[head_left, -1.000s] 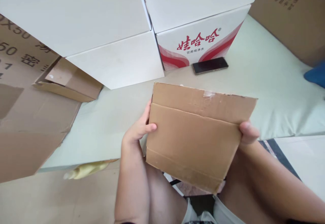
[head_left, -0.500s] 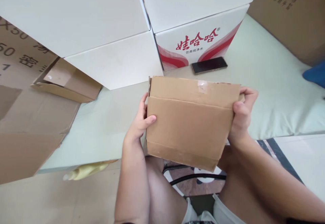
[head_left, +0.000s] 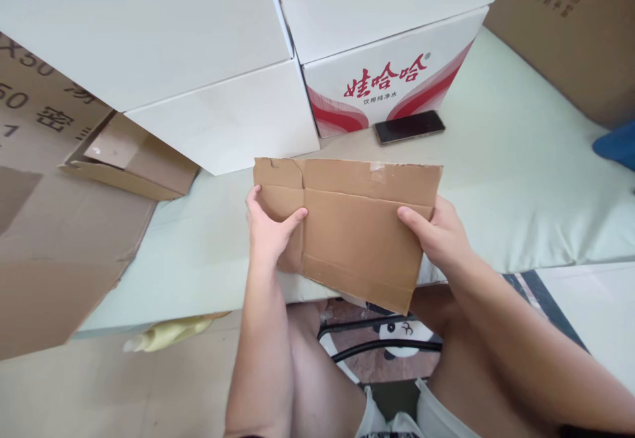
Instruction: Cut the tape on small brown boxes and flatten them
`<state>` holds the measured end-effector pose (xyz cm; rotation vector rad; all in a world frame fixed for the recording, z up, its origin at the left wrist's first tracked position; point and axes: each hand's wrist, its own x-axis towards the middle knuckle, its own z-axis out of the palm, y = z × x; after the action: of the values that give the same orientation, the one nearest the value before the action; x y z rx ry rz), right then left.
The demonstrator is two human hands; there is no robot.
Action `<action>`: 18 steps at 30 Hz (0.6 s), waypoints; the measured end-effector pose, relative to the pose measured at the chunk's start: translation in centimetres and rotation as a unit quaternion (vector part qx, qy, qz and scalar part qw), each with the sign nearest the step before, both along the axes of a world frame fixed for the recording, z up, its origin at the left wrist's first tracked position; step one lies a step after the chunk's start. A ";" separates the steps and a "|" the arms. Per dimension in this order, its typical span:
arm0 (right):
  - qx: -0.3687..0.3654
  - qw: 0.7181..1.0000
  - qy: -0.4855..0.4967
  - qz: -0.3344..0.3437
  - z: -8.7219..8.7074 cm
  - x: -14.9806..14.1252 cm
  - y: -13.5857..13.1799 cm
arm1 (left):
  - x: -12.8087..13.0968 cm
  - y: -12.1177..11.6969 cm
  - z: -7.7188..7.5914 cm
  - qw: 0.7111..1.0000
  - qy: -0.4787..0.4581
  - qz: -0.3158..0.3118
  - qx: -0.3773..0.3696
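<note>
A brown cardboard box [head_left: 360, 239], flattened and creased, is held up between my two hands above the table's front edge. My left hand [head_left: 272, 226] grips its left panel, thumb pressed near the vertical fold and fingers around the outer edge. On the right side, my right hand [head_left: 439, 229] clasps the box with its thumb on the front face; its other fingers are hidden behind. A bit of clear tape shows on the upper flap. The left panel stands at a slight angle to the larger front panel.
White cartons [head_left: 218, 120] are stacked at the back, one with red print [head_left: 387, 87]. Before it lies a black phone [head_left: 409, 127]. Large brown cartons stand left [head_left: 74, 213] and right [head_left: 570, 41], with a blue object [head_left: 618, 145] at the right edge. Below the table sits a yellowish bottle [head_left: 171, 333].
The box has gone from a fuller shape to a flatter one, its left panel swung out into view. My right hand has shifted left, its thumb now on the front face.
</note>
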<state>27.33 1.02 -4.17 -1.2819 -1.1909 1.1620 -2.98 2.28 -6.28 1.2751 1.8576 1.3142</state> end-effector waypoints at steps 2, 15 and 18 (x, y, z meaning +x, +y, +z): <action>-0.004 1.000 0.006 -0.005 0.1 0.0 0.0 | 0.1 0.0 0.3 0.999 -0.033 0.007 0.005; 0.011 0.995 0.091 -0.036 -0.6 0.9 0.0 | 0.8 0.1 1.9 0.985 -0.157 0.067 0.030; 0.021 0.995 0.094 -0.020 -0.8 0.7 -0.1 | 0.9 0.2 2.0 0.977 -0.180 0.090 0.069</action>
<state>28.07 0.96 -4.93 -1.1337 -1.0408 1.1948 -2.06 2.49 -4.28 0.8733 1.6738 1.6715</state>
